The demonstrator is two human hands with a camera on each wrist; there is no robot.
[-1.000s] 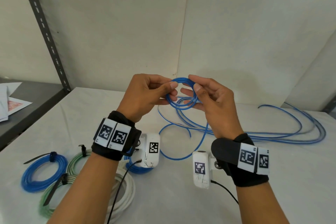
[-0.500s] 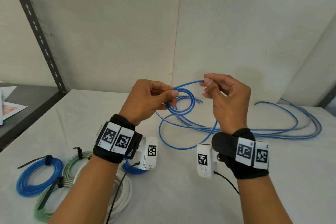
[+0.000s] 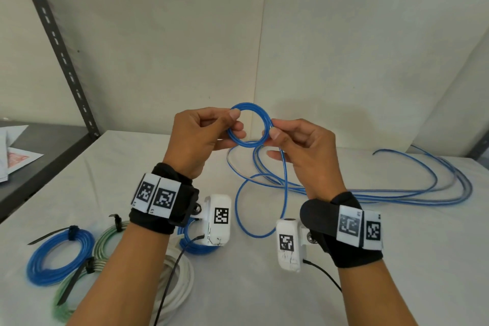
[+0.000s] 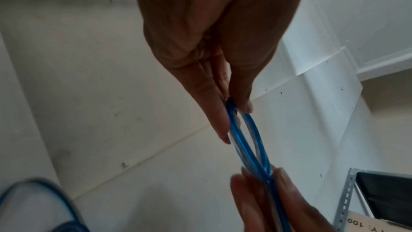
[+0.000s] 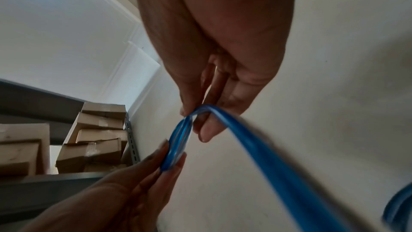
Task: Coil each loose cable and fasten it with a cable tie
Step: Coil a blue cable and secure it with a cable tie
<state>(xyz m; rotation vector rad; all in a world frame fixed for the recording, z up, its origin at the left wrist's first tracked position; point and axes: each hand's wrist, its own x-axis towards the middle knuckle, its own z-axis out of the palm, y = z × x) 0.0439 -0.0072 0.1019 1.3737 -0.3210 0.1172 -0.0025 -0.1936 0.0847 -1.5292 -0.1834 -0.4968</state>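
A small coil of blue cable (image 3: 250, 124) is held up above the white table (image 3: 397, 259). My left hand (image 3: 203, 132) pinches the coil's left side between thumb and fingers; in the left wrist view the blue cable (image 4: 245, 138) runs from those fingers. My right hand (image 3: 299, 145) pinches the coil's right side, and the blue cable (image 5: 180, 140) shows there too. The loose rest of the cable (image 3: 397, 193) trails down from the right hand and lies in long loops across the table to the right.
Tied coils lie at front left: a blue coil (image 3: 57, 257), a green coil (image 3: 76, 286), a white coil (image 3: 180, 286) and another blue coil (image 3: 194, 245) under my left wrist. A dark shelf (image 3: 39, 156) with papers stands at left; the wall is close behind.
The right hand, which had lifted a strand away to the right, has come back to the coil and laid another turn on it. Both hands have risen a little.
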